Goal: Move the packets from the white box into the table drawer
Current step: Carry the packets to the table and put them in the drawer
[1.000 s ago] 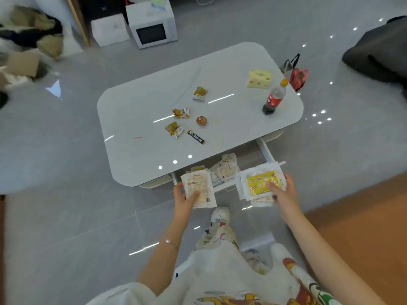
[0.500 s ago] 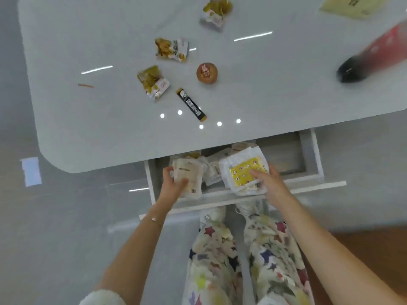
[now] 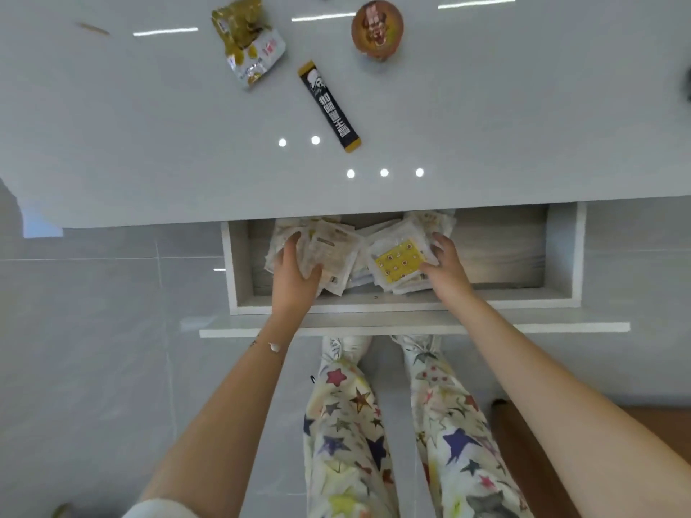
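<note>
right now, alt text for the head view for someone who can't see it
Seen from above, a person's left hand grips pale packets and the right hand grips a yellow-printed packet inside the open table drawer. On the white tabletop beyond lie a black stick sachet, a green snack pouch and a round brown item.

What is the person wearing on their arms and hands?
Both forearms are bare, and there are no gloves on the left hand or right hand. A thin bracelet with a small pale bead circles the left wrist. A white sleeve edge shows near the left elbow.
</note>
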